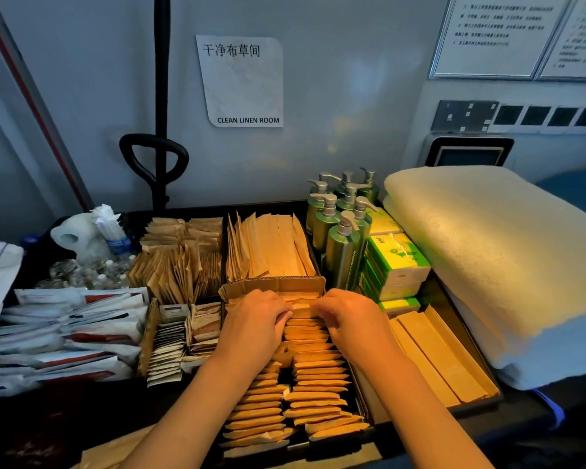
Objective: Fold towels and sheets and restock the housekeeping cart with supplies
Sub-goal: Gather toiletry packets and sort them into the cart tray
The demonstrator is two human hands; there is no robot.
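Note:
Rows of flat tan paper packets stand on edge in the middle compartment of the black cart tray. A cardboard divider closes the compartment's far end. My left hand and my right hand sit side by side at the far end of the rows, fingers curled down over the packets' top edges. The fingertips are hidden among the packets. A thick stack of folded white towels lies at the right of the cart.
Green pump bottles and green-white tissue boxes stand behind my right hand. Long tan sleeves, small brown sachets, white wrapped packs and small water bottles fill the other compartments. A grey wall with a linen-room sign is close behind.

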